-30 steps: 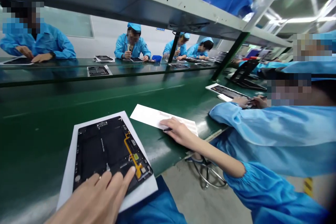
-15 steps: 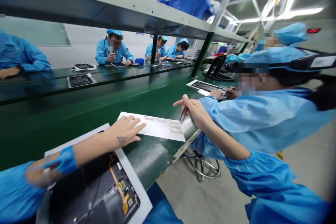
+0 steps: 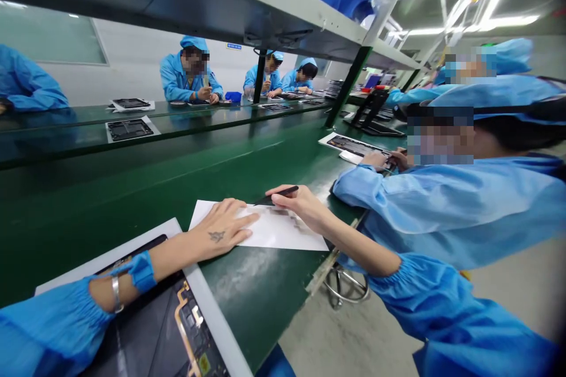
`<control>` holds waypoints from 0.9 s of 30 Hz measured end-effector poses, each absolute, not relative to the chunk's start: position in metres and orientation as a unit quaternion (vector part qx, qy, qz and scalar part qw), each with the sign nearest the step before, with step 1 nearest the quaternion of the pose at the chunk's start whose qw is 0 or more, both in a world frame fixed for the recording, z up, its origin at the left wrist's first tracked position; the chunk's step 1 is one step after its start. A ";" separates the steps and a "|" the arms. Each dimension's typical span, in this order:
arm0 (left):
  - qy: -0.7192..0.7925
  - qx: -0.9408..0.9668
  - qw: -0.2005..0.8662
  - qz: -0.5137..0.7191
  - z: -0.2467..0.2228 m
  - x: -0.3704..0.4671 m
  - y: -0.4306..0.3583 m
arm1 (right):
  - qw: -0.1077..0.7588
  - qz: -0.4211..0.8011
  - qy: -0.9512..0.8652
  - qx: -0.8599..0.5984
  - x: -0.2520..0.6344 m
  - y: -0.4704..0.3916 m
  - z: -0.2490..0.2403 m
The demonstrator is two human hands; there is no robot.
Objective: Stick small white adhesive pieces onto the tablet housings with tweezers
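At left, the opened device point(image 3: 148, 330) sits on the worktop point(image 3: 247, 318), beneath the left forearm. Left hand point(image 3: 223, 227) still flat, fingers spread, on the white sheet point(image 3: 269, 238)! Blue wall sign point(image 3: 234, 46), too small to read. And the right hand point(image 3: 305, 205) has swung in leftward, pinching dark tweezers point(image 3: 288, 191) slanted over the sheet's far edge!

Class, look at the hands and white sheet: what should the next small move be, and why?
Probably touch the dark tool to the greyish patches on the white sheet: the right hand holds the tool tip-down near the far edge, and the left hand rests on the sheet, perhaps steadying it.
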State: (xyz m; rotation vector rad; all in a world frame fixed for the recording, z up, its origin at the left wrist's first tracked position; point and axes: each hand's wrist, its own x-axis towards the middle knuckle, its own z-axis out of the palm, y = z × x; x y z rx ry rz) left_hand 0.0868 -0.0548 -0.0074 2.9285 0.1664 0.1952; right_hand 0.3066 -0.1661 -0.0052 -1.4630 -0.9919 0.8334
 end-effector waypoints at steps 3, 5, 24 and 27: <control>0.051 0.988 0.121 0.084 -0.016 0.088 -0.052 | 0.572 0.364 -0.415 -0.606 0.308 -0.166 -0.005; 0.052 0.987 0.121 0.094 -0.022 0.087 -0.050 | 0.572 0.369 -0.408 -0.609 0.309 -0.166 -0.004; 0.039 0.983 0.101 0.151 -0.037 0.091 -0.051 | 0.463 0.457 -0.387 -0.653 0.314 -0.152 0.015; 0.038 0.984 0.094 0.150 -0.034 0.091 -0.052 | 0.460 0.465 -0.378 -0.655 0.317 -0.151 0.016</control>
